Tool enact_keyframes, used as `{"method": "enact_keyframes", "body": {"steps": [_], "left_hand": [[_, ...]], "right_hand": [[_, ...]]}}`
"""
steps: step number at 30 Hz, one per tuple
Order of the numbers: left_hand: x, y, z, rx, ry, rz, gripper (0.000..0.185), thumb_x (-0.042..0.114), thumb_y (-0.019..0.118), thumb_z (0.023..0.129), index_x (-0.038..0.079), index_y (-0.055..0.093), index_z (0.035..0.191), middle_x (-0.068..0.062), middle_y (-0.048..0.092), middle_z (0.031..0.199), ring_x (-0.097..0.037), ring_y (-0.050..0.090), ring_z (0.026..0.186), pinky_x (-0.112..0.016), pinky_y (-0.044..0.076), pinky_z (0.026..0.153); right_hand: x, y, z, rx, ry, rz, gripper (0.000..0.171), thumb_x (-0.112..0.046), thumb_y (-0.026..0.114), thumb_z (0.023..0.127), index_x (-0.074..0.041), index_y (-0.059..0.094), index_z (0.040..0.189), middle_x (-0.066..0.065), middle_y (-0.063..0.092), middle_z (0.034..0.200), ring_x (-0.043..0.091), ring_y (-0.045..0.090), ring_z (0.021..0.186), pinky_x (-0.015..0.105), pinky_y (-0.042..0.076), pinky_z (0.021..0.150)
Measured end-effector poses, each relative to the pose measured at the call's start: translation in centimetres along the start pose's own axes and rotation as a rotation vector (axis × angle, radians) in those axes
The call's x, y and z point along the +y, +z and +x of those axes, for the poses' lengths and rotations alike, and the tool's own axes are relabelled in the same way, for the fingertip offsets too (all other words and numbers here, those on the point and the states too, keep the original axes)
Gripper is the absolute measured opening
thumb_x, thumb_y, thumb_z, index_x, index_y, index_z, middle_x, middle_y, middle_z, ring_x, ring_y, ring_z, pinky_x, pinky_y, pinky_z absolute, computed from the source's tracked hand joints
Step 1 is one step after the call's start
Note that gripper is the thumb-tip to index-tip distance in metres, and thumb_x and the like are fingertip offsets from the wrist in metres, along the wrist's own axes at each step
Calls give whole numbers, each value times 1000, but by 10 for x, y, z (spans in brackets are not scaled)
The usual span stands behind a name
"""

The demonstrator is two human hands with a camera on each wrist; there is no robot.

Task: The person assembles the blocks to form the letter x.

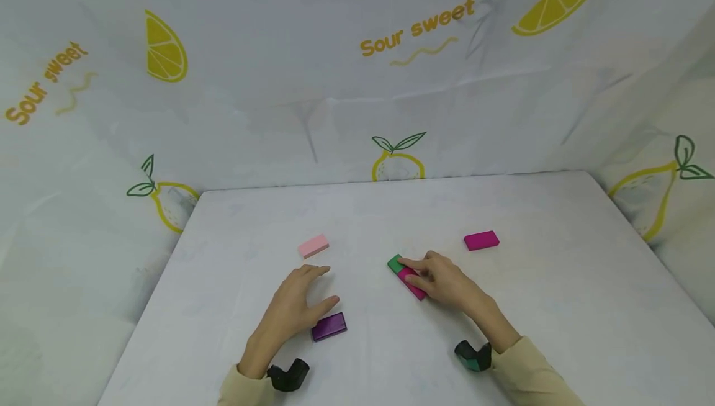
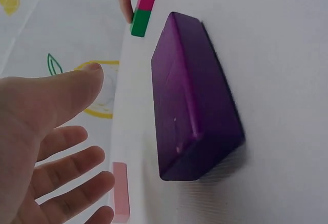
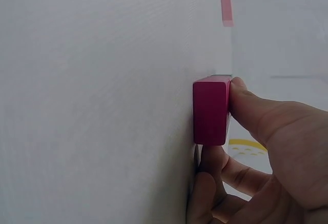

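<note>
My right hand [image 1: 447, 280] pinches a magenta block [image 1: 416, 293] that lies flat on the table, its end meeting a green block [image 1: 394, 264] in one straight line. The index fingertip reaches onto the green one. In the right wrist view the thumb [image 3: 251, 101] presses one face of the magenta block [image 3: 210, 114], with fingers bent against its side. My left hand [image 1: 292, 310] is held with fingers spread and nothing in it. Its thumb overlaps the edge of a glossy purple block [image 1: 330, 327] in the head view; the left wrist view shows them apart.
Beyond the left hand lies a pale pink block [image 1: 314, 246]. A second magenta block [image 1: 481, 241] rests at the far right of the white table [image 1: 223, 282]. Behind the table hangs a white curtain [image 1: 268, 83] with lemon prints. Black devices [image 1: 288, 375] sit at both wrists.
</note>
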State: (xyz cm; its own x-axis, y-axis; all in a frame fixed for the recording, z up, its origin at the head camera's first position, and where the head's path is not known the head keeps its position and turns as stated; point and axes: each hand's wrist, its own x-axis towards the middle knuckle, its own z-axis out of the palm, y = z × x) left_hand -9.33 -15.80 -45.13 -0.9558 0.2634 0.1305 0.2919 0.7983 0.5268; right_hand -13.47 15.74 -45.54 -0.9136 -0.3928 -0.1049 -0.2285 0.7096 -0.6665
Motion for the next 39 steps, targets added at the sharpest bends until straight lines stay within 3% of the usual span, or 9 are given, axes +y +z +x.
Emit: {"method": "enact_keyframes", "body": {"steps": [12,17,31,39], "left_hand": [[7,9,-33,18,16,27,47,32,86,82,13,72,123,3,69,119,-16,65,113,-41,55,97],[8,14,-40,11,45,35,44,27,89,79,12,75,118,5,68,115,-11,62,106,-31,57,88],[7,20,-41,-41,47,4,37,20,89,79,10,77,112,4,68,107,-9,58,96,-24,54,78],[5,21,-42,-14,64,7,35,17,90,76,9,78,108,5,68,103,-9,58,94,-23,54,78]], "right_hand": [[-4,-3,0,-1,15,8,44,-22,71,96,-17,65,139,3,52,84,15,43,74,22,37,60],[-3,-3,1,-2,14,9,43,-22,71,96,-18,65,139,3,53,85,14,44,75,22,38,61],[-1,-2,1,-15,6,1,43,-24,70,97,-17,65,139,3,54,85,13,45,75,22,39,62],[1,-2,2,-13,0,-15,43,-24,71,97,-18,65,139,3,54,84,13,45,75,22,39,62]]}}
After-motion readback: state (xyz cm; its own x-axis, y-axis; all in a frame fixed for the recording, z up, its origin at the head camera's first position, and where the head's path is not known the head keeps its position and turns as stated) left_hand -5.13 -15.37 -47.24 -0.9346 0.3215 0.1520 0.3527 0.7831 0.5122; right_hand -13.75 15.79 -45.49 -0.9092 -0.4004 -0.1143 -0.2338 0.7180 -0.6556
